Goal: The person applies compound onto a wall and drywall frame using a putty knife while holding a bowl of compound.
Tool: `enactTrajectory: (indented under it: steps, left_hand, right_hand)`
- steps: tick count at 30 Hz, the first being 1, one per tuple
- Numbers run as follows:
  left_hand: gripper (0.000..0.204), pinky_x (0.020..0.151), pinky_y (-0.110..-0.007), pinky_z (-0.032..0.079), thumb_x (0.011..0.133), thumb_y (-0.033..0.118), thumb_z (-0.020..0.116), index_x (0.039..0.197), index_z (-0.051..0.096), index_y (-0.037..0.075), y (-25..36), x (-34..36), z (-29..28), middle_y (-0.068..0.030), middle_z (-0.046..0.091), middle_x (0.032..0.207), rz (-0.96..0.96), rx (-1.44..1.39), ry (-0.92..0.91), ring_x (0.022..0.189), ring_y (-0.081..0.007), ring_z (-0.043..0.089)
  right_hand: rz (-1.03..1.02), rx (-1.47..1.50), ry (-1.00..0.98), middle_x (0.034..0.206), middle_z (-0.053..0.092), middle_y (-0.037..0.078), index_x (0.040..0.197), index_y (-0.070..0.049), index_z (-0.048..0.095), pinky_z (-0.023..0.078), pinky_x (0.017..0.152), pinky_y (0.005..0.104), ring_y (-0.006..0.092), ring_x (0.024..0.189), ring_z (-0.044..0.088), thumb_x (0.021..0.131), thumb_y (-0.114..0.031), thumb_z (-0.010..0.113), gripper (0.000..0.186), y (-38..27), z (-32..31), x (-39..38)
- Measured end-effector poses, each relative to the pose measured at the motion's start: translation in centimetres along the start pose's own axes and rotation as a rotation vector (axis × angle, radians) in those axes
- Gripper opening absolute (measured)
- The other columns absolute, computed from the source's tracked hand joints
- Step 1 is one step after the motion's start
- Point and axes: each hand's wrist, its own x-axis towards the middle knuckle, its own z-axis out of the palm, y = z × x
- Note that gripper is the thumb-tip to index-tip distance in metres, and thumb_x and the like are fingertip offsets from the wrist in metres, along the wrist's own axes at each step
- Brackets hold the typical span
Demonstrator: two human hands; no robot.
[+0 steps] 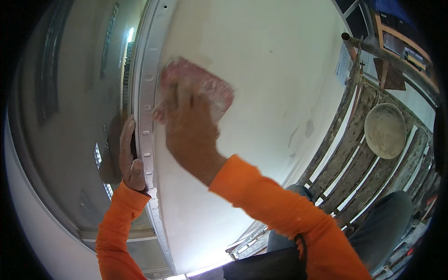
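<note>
Pressure seems the reason the right hand (190,122) lies flat and slightly spread over the reddish pad (215,87) on the pale wall (266,88), though blur hides any pinch. Meanwhile the left hand (127,158), spread only at the thumb, rests along the pale strip (148,88), apparently bracing; that edge crowds the pad's left, while wall stretches wide rightward.

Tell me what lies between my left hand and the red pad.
In the head view, the white strip runs between the left hand and the red pad.
</note>
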Motion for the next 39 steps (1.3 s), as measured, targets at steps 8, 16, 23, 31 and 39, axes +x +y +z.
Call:
enactTrajectory:
  steps: [8, 16, 23, 31, 39]
  left_hand:
    - [0.103, 0.119, -0.042, 0.036, 0.090, 0.070, 0.059, 0.161, 0.022, 0.005, -0.3, -0.5, 0.0, -0.0153, 0.041, 0.155, -0.004, -0.011, 0.029, 0.142, -0.0283, 0.042]
    - [0.098, 0.118, -0.042, 0.037, 0.092, 0.065, 0.057, 0.160, 0.022, 0.004, 0.0, -0.4, 0.2, -0.0154, 0.040, 0.155, -0.008, -0.021, 0.045, 0.142, -0.0282, 0.042]
    - [0.094, 0.117, -0.042, 0.038, 0.094, 0.062, 0.056, 0.160, 0.022, 0.004, 0.2, -0.5, 0.0, -0.0155, 0.040, 0.155, 0.003, -0.015, 0.065, 0.142, -0.0281, 0.043]
    - [0.089, 0.117, -0.041, 0.038, 0.097, 0.057, 0.055, 0.160, 0.022, 0.003, -0.3, -0.9, -0.3, -0.0156, 0.039, 0.156, -0.009, 0.010, 0.078, 0.141, -0.0280, 0.043]
    - [0.084, 0.116, -0.041, 0.039, 0.100, 0.053, 0.053, 0.160, 0.023, 0.003, -0.2, -0.6, 0.4, -0.0158, 0.039, 0.156, -0.004, 0.015, 0.067, 0.141, -0.0279, 0.044]
  right_hand:
    - [-0.227, 0.480, -0.367, 0.136, 0.053, 0.024, 0.145, 0.009, 0.046, 0.050, 0.094, 0.0428, 0.0359, 0.109, 0.056, 0.091, -0.013, 0.063, 0.061, -0.8, -3.4, -8.7]
    - [0.335, 0.559, -0.087, 0.092, 0.069, 0.020, 0.129, 0.007, 0.061, 0.056, 0.069, 0.0440, 0.0361, 0.076, 0.067, 0.090, -0.004, 0.052, 0.041, 7.4, -8.9, 2.7]
    - [0.104, 0.550, -0.042, 0.119, 0.065, 0.029, 0.132, 0.011, 0.054, 0.056, 0.078, 0.0456, 0.0398, 0.087, 0.067, 0.091, -0.006, 0.058, 0.044, -1.7, -5.2, -0.7]
    - [-0.078, 0.260, -0.010, 0.122, 0.066, 0.022, 0.138, -0.002, 0.057, 0.054, 0.089, 0.0409, 0.0289, 0.105, 0.067, 0.091, -0.006, 0.060, 0.047, 5.3, -6.4, 1.3]
    - [-0.352, 0.182, -0.092, 0.125, 0.062, 0.020, 0.134, 0.005, 0.056, 0.046, 0.093, 0.0458, 0.0332, 0.113, 0.059, 0.087, -0.026, 0.067, 0.057, 2.0, -3.2, -6.6]
